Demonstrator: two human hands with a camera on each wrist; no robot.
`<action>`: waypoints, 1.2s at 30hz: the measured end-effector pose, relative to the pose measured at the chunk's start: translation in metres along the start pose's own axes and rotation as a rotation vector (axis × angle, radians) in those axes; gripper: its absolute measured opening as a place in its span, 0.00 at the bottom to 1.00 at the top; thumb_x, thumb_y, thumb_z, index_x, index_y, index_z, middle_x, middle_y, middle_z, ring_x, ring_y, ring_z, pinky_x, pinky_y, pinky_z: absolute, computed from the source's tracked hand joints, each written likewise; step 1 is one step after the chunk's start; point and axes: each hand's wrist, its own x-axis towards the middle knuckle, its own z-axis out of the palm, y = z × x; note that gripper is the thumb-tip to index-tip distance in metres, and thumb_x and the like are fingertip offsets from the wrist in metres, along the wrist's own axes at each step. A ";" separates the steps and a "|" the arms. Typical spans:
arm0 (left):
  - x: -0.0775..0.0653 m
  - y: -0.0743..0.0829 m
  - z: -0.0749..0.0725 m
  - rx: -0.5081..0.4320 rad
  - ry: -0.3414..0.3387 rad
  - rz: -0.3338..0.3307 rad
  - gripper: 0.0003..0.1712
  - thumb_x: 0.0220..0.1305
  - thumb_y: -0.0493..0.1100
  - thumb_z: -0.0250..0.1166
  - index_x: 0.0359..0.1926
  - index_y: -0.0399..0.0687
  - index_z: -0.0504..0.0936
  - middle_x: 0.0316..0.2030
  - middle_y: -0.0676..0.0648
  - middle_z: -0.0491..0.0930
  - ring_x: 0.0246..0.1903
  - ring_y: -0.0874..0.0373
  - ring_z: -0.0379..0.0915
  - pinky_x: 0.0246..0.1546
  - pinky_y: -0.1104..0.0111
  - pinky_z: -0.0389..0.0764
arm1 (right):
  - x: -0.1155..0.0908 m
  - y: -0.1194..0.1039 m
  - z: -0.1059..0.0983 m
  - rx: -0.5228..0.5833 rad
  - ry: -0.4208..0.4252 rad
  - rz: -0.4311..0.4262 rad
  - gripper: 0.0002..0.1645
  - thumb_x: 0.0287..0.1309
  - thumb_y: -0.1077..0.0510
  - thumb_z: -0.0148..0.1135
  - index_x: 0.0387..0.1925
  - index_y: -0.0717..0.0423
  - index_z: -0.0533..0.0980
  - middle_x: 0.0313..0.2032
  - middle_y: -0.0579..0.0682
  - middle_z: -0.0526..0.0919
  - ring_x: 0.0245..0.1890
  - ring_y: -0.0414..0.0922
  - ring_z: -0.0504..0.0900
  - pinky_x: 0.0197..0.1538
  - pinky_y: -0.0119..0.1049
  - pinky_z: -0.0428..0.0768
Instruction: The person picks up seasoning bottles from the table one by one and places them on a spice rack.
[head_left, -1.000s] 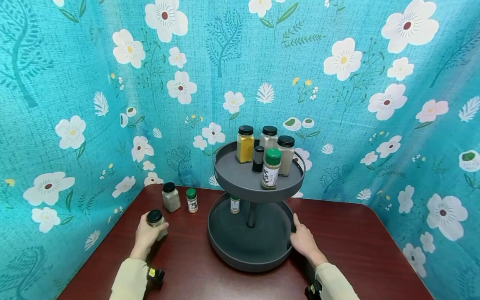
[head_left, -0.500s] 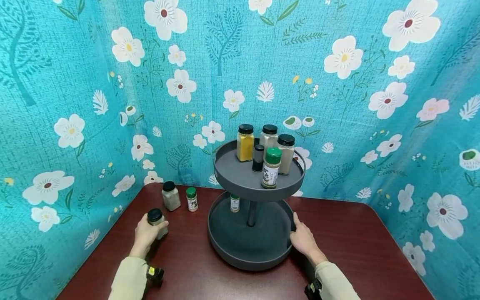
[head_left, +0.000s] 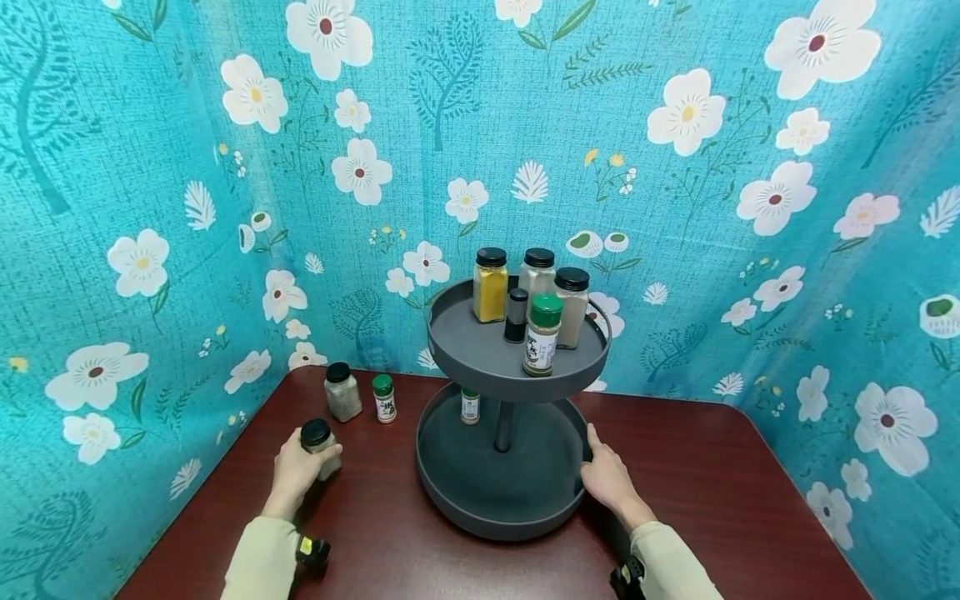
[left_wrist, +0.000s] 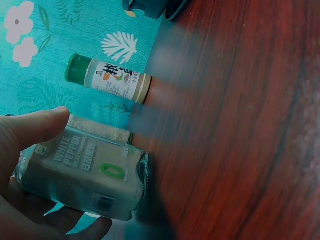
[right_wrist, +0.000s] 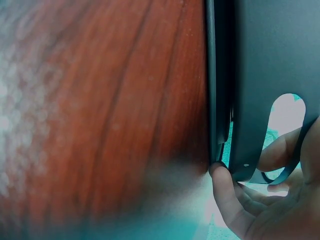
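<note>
My left hand (head_left: 291, 473) grips a square glass jar (left_wrist: 85, 172) from the side, thumb on one face and fingers on the other. Its lid is black, and the left wrist view shows "WHITE PEPPER" and pale powder inside. On the right, my right hand (head_left: 609, 482) holds the lower tier of a dark grey two-tier turntable (head_left: 487, 492) by its wall. In the right wrist view, a digit hooks through the oval cutout in that wall while other fingers (right_wrist: 227, 192) curl at the base. The palm hides part of the cutout's edge.
Behind my left hand stand another black-lidded jar (head_left: 343, 398) and a green-capped shaker (head_left: 385, 407). The upper tier (head_left: 468, 346) bears several spice bottles, including a yellow-filled jar (head_left: 491, 292). One green-capped bottle (head_left: 470, 409) stands on the lower tier. A flowered curtain (head_left: 675, 250) borders the table.
My left hand and the pepper jar have shifted slightly to the right. My right hand keeps its hold on the turntable, which stays in place.
</note>
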 end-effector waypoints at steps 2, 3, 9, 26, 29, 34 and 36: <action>0.000 0.001 0.001 -0.016 -0.004 -0.006 0.34 0.57 0.46 0.69 0.57 0.32 0.65 0.53 0.29 0.71 0.50 0.36 0.68 0.50 0.40 0.67 | 0.000 0.000 0.000 -0.002 -0.002 0.000 0.42 0.59 0.65 0.46 0.73 0.61 0.43 0.66 0.70 0.57 0.64 0.64 0.59 0.58 0.60 0.63; 0.000 0.002 0.001 -0.022 -0.004 -0.006 0.34 0.57 0.46 0.69 0.57 0.32 0.65 0.53 0.30 0.71 0.50 0.37 0.68 0.50 0.40 0.67 | 0.001 0.000 0.000 -0.003 -0.002 0.001 0.42 0.59 0.65 0.46 0.73 0.61 0.43 0.66 0.70 0.58 0.64 0.64 0.59 0.58 0.60 0.63; 0.000 0.013 0.002 -0.011 -0.006 0.030 0.34 0.56 0.47 0.69 0.57 0.32 0.66 0.53 0.30 0.72 0.50 0.37 0.69 0.50 0.40 0.68 | 0.001 -0.002 -0.001 0.008 -0.011 0.017 0.43 0.59 0.65 0.46 0.73 0.60 0.43 0.66 0.70 0.57 0.64 0.63 0.60 0.57 0.59 0.65; -0.009 0.067 0.013 -0.035 -0.041 0.155 0.33 0.54 0.46 0.72 0.55 0.33 0.70 0.51 0.31 0.75 0.49 0.38 0.73 0.49 0.43 0.71 | 0.002 -0.002 0.000 0.019 -0.027 -0.005 0.43 0.59 0.66 0.45 0.73 0.62 0.41 0.67 0.70 0.54 0.66 0.63 0.55 0.61 0.59 0.61; -0.010 0.074 0.017 -0.024 -0.054 0.171 0.33 0.54 0.46 0.72 0.55 0.34 0.70 0.50 0.32 0.76 0.48 0.40 0.73 0.48 0.44 0.72 | 0.002 -0.001 0.000 0.011 -0.024 -0.013 0.42 0.59 0.66 0.45 0.72 0.64 0.42 0.67 0.70 0.54 0.66 0.63 0.55 0.61 0.60 0.61; -0.010 0.084 0.023 -0.028 -0.079 0.169 0.34 0.53 0.47 0.72 0.57 0.35 0.70 0.51 0.33 0.76 0.49 0.41 0.74 0.48 0.45 0.73 | 0.001 -0.002 -0.001 0.003 -0.020 -0.022 0.43 0.58 0.67 0.46 0.72 0.66 0.42 0.66 0.72 0.56 0.65 0.64 0.58 0.59 0.60 0.63; -0.010 0.089 0.025 -0.036 -0.082 0.165 0.35 0.53 0.47 0.72 0.57 0.36 0.71 0.50 0.34 0.77 0.48 0.42 0.74 0.48 0.45 0.73 | 0.001 -0.002 -0.001 0.007 -0.018 -0.020 0.43 0.57 0.67 0.46 0.72 0.66 0.42 0.65 0.72 0.57 0.65 0.64 0.58 0.59 0.59 0.64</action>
